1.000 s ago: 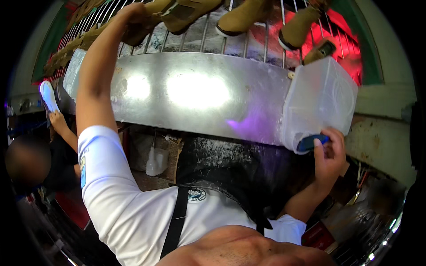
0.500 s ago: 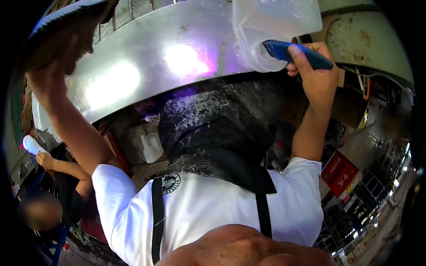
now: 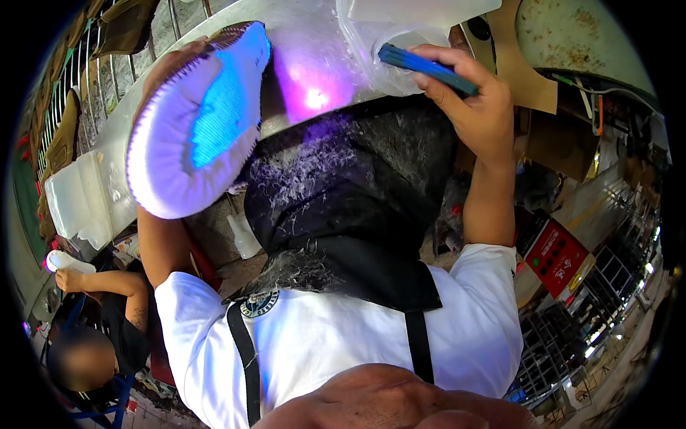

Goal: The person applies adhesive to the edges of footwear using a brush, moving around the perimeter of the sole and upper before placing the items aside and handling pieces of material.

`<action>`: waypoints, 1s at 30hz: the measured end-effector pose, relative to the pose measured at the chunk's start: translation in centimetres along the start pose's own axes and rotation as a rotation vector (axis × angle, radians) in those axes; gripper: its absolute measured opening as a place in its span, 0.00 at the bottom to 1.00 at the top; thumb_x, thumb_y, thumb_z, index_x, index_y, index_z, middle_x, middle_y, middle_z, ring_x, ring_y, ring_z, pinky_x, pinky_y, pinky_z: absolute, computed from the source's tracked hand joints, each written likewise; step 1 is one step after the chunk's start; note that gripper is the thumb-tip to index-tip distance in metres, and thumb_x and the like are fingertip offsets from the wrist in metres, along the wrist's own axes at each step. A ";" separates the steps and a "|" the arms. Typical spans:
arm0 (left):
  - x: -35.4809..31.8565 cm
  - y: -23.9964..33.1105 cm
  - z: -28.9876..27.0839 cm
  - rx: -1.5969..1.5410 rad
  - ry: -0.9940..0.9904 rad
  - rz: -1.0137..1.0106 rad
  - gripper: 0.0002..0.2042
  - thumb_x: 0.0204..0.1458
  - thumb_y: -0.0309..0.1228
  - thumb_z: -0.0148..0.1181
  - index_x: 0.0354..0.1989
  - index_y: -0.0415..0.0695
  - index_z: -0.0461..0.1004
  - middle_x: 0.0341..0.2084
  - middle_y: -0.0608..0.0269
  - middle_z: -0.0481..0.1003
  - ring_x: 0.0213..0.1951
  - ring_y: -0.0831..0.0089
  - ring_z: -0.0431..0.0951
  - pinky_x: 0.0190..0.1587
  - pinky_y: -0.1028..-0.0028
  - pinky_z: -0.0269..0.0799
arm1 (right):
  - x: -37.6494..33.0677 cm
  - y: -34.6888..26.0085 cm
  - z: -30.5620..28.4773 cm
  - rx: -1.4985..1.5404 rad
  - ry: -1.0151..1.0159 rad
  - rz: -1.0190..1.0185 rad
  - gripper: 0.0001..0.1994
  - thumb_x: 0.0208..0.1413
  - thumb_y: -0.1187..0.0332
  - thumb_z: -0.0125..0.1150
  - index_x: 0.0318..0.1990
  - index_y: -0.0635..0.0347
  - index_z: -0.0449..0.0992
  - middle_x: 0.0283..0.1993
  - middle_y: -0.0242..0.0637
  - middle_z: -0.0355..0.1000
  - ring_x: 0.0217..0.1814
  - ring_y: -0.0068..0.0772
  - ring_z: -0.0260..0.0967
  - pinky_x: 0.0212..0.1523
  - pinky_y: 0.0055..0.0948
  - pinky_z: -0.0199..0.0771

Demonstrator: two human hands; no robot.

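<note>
My left hand (image 3: 166, 68) is closed around a shoe upper (image 3: 161, 168), mostly behind it. Its underside faces up, with a whitish gathered rim, stitching along the edge and a bright blue-lit middle panel. In my right hand (image 3: 477, 100) I grip a brush with a dark blue handle (image 3: 436, 69). The brush's tip points left into the opening of a translucent plastic container (image 3: 350, 25) at the far side of the metal worktop (image 3: 286, 118). I cannot make out what the container holds.
Brown shoes (image 3: 61, 136) sit on a wire rack at the far left. A clear plastic box (image 3: 78, 196) stands at the worktop's left end. Beside it a co-worker's hand (image 3: 68, 280) holds a white shoe part. A white bottle (image 3: 244, 237) stands below the worktop.
The shoe upper has come down and inward from the far left, and its pale underside now shows. My right hand and brush appear farther left in view, still at the container. The view has shifted.
</note>
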State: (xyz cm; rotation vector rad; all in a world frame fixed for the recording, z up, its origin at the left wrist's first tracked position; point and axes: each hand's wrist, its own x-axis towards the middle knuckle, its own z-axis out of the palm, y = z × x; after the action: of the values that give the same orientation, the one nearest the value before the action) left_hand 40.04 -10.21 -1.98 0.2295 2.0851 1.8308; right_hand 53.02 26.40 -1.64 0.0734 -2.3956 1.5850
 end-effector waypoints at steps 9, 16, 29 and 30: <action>-2.2 -3.0 -0.3 0.291 -0.040 0.473 0.28 0.60 0.38 0.61 0.65 0.35 0.65 0.60 0.41 0.72 0.62 0.52 0.73 0.67 0.59 0.66 | -0.3 0.5 -2.9 0.606 0.032 0.644 0.12 0.60 0.70 0.67 0.46 0.70 0.79 0.36 0.40 0.80 0.32 0.27 0.80 0.32 0.25 0.83; -2.6 -5.5 -2.5 0.793 -0.075 1.014 0.18 0.58 0.25 0.60 0.56 0.38 0.67 0.53 0.40 0.77 0.55 0.44 0.79 0.59 0.52 0.74 | -6.6 1.5 0.2 0.817 0.306 0.484 0.12 0.61 0.72 0.61 0.47 0.73 0.75 0.41 0.50 0.78 0.32 0.43 0.79 0.23 0.29 0.82; -3.0 -6.2 -1.2 0.900 0.017 1.172 0.14 0.53 0.22 0.63 0.47 0.36 0.70 0.49 0.42 0.80 0.51 0.45 0.81 0.52 0.51 0.79 | -4.9 -0.7 17.2 0.941 0.066 0.206 0.17 0.69 0.71 0.56 0.57 0.78 0.71 0.47 0.53 0.79 0.48 0.40 0.81 0.49 0.36 0.84; -3.1 -6.2 -1.3 0.906 0.011 1.170 0.15 0.53 0.22 0.64 0.47 0.36 0.69 0.49 0.42 0.80 0.51 0.46 0.82 0.52 0.51 0.79 | -5.7 -1.6 15.6 0.773 -0.067 0.170 0.20 0.68 0.69 0.55 0.59 0.81 0.69 0.46 0.55 0.79 0.45 0.42 0.81 0.50 0.40 0.83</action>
State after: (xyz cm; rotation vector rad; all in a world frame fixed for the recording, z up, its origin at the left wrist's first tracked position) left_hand 43.09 -13.39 -7.43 1.9716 2.8989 1.0127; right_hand 55.77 11.00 -7.30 0.0714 -1.7217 2.5269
